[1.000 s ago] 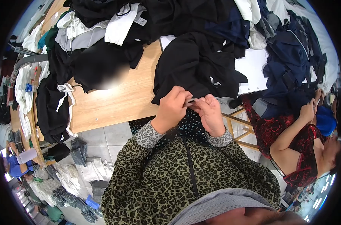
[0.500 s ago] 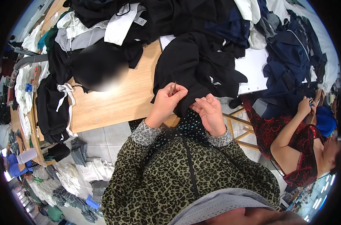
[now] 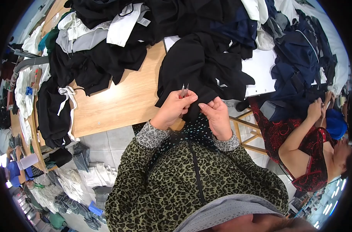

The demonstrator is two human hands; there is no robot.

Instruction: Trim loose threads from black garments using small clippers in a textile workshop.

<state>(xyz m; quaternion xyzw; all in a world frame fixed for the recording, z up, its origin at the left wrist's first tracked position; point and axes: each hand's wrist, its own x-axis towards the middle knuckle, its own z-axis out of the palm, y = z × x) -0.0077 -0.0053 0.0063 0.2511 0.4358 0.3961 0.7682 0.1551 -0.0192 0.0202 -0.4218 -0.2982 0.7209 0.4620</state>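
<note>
With the left hand (image 3: 172,110), clasps small pointed snips (image 3: 183,92), tips upward; with the right hand (image 3: 217,116), appears to pinch the near edge of the black garment (image 3: 195,63) lying across the table (image 3: 118,104). Differs from a second ago in separated hands and visible blades; seems to leave tool and cloth both ready.

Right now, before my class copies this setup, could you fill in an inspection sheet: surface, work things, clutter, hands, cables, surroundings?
Surface: pale wooden table, wood showing left of the work.
Work things: black garment draped over the near edge; small snips, pointed ends exposed.
Clutter: black clothes heaped at left; navy clothes at right.
Hands: left hand grips the small snips; right hand pinches the black garment's edge.
Cables: none made out for certain.
Surroundings: co-worker in red and black at right; white cloth on the tiled floor at left.
</note>
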